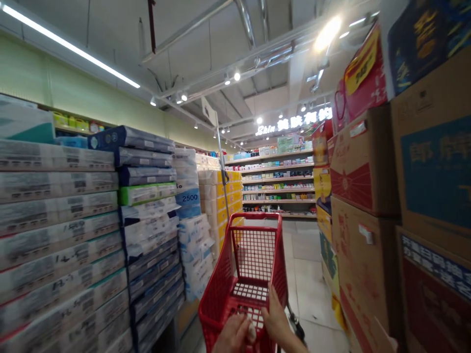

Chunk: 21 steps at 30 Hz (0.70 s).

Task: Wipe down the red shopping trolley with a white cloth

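Observation:
A red plastic shopping cart (211,299) with a grid-patterned basket stands directly in front of me. At the bottom of the view, my left hand (233,336) is closed with curled fingers on the cart's near end, where the handle is mostly hidden. To its right, my right hand (275,316) lies against the inner right side of the cart. Its fingers stretch up and forward, and the thumb sticks out to the left; nothing shows in it.
Tall stacks of wrapped paper packs (61,220) line the left side. Cardboard boxes (362,260) are piled close on the right. A tiled floor (305,274) runs ahead to shelves of small goods (277,179). A signpost (222,166) rises beyond the cart.

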Each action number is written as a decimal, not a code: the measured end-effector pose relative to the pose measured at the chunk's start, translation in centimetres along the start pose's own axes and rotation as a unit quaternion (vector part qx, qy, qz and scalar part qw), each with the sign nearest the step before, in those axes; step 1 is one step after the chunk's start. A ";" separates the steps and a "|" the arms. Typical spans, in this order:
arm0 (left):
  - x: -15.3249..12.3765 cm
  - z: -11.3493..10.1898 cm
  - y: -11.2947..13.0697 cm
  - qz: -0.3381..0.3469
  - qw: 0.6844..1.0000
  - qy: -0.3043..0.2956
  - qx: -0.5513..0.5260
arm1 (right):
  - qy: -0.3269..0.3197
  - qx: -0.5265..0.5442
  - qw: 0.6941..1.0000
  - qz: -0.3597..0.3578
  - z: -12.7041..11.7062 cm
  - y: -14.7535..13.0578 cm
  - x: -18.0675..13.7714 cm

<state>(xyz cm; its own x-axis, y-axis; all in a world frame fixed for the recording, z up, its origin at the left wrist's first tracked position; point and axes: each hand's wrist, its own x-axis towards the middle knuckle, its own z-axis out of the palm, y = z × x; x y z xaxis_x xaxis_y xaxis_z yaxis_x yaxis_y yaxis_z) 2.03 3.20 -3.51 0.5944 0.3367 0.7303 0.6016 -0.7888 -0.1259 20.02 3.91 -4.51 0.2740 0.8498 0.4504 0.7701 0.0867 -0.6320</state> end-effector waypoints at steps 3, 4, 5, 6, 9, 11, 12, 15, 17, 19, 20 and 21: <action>0.0 -4.0 -1.2 -0.103 0.991 -0.082 -0.008 | -0.008 0.015 1.000 -0.024 -2.2 0.3 -0.1; -0.1 -5.1 -1.3 -0.125 0.985 -0.116 -0.019 | -0.014 0.020 0.999 -0.021 -2.7 0.4 -0.1; -0.1 -5.8 -1.2 -0.150 0.979 -0.135 -0.027 | -0.021 0.023 0.999 -0.014 -2.9 0.5 -0.1; 0.0 -6.0 -0.7 -0.168 0.975 -0.144 -0.030 | -0.022 0.021 1.000 -0.002 -3.0 0.6 0.0; 0.8 -4.1 2.0 -0.190 0.967 -0.166 -0.042 | -0.029 0.016 0.999 0.026 -2.8 0.8 0.3; 1.3 -2.0 3.5 -0.131 0.978 -0.148 -0.066 | -0.040 0.011 0.999 0.033 -2.8 0.6 0.3; 1.3 -1.3 3.9 -0.105 0.983 -0.132 -0.071 | -0.044 0.008 0.998 0.037 -2.9 0.5 0.3; 0.1 -1.5 2.9 -0.073 0.988 -0.115 -0.067 | -0.058 0.010 0.997 0.052 -3.0 -0.1 0.1; -1.1 -2.8 1.4 -0.124 0.984 -0.123 -0.046 | -0.061 0.017 0.996 0.059 -2.8 -0.6 -0.1; -1.7 -3.5 0.7 -0.196 0.972 -0.127 -0.018 | -0.056 0.024 0.996 0.061 -2.2 -1.2 -0.3; -1.6 -3.4 0.8 -0.215 0.968 -0.128 -0.013 | -0.051 0.028 0.996 0.062 -1.8 -1.5 -0.4; -1.2 -3.0 1.3 -0.210 0.969 -0.128 -0.016 | -0.045 0.033 0.997 0.061 -1.5 -1.8 -0.5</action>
<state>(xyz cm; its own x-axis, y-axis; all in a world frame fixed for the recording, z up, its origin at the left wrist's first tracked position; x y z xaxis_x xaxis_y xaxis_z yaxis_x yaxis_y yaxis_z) 0.53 0.27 -2.52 0.4171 0.7445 0.5213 0.8044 -0.5693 0.1695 19.37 2.60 -2.64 0.3091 0.8988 0.3107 0.6937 0.0104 -0.7202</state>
